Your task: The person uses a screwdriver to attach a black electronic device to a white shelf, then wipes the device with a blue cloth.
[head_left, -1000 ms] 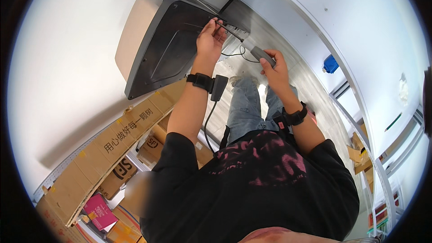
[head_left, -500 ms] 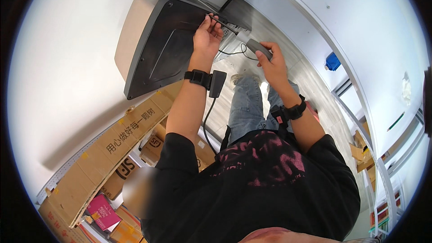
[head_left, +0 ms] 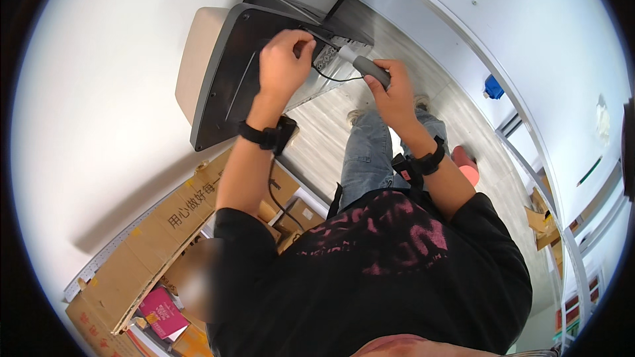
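My right hand [head_left: 394,96] is wrapped round the grey handle of a powered screwdriver [head_left: 364,65]. Its long thin shaft points up and left to the upper edge of a black panel [head_left: 231,66], the flat face of a bulky unit with a beige side [head_left: 198,53]. Whether the tip sits on a screw is too small to tell. Close to that shaft, in front of the panel, is my left hand [head_left: 284,63], fingers curled in toward the thumb. Anything between them is hidden. A thin black cable [head_left: 337,80] hangs below the screwdriver's shaft.
Lower left, an open cardboard box [head_left: 142,248] holds smaller cartons and a magenta box [head_left: 163,313]. A white curved frame [head_left: 489,59] runs down the right side, with a blue object [head_left: 493,87] beyond it. Black straps with small devices circle both my wrists.
My left hand has come away from the screwdriver's tip, down and left, and its fingers have curled. The right hand and screwdriver have shifted slightly left. The view has moved a little.
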{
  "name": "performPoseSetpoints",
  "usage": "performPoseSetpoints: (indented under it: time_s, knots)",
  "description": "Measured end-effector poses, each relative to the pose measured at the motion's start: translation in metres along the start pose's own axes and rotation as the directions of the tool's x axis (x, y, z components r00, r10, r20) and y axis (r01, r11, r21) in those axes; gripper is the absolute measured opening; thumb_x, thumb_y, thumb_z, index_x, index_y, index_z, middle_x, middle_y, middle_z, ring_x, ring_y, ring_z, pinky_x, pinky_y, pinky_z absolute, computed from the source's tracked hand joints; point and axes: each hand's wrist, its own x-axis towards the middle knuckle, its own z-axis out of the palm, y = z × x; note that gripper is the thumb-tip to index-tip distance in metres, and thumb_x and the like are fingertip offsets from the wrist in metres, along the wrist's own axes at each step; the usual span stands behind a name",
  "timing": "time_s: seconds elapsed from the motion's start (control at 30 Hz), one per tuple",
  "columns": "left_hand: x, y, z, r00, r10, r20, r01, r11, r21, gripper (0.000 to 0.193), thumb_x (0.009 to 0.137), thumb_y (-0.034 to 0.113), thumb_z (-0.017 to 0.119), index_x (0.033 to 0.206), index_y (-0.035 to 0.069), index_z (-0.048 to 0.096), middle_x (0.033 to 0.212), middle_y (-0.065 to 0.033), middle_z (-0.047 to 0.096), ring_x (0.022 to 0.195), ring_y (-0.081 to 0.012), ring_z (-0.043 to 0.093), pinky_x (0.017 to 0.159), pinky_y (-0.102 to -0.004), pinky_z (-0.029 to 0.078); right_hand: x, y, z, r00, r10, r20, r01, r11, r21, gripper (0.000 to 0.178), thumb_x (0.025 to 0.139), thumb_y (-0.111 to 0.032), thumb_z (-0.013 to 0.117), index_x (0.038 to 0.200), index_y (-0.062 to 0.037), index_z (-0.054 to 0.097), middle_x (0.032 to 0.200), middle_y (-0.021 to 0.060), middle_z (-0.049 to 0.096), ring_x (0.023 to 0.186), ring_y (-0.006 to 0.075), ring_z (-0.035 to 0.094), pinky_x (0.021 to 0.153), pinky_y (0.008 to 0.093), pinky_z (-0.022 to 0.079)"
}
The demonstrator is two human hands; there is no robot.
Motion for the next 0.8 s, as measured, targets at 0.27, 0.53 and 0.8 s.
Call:
performPoseSetpoints:
  time_s: [0.27,0.53,0.8]
  knots:
    - [0.086,0.026,-0.02,0.873,0.079,0.481,-0.482,0.285,0.829,0.014,0.074,0.021,0.072,0.08,0.008,0.069,0.081,-0.0066,0.067,0.086,-0.0239,0.065,0.078,-0.0433,0.048,-0.002,-0.015,0.0,0.998,0.041,-0.046,-0.035,0.992,0.122,0.042,0.077,0.003,0.068,0.114,-0.0038,0.049,0.106,0.0142,0.05,0.095,0.0292,0.055,0.08,0.0368,0.047]
    - [0.102,0.028,-0.009,0.783,-0.303,0.543,-0.444,0.338,0.829,0.018,0.077,0.022,0.068,0.084,0.006,0.072,0.087,-0.0122,0.071,0.087,-0.0277,0.069,0.071,-0.0368,0.056,-0.005,-0.012,-0.001,0.995,-0.047,-0.085,0.047,0.999,0.003,0.037,0.079,-0.001,0.067,0.11,-0.004,0.049,0.104,0.0172,0.052,0.088,0.0363,0.058,0.071,0.0398,0.049]
    - [0.101,0.025,-0.011,0.797,-0.287,0.531,-0.441,0.324,0.837,0.019,0.076,0.024,0.069,0.082,0.007,0.072,0.086,-0.0115,0.071,0.084,-0.0276,0.069,0.071,-0.0371,0.055,-0.008,-0.014,0.007,0.991,0.136,-0.006,-0.136,0.984,-0.119,0.033,0.082,-0.008,0.067,0.11,-0.0041,0.05,0.099,0.0171,0.056,0.08,0.0371,0.06,0.064,0.0414,0.048]
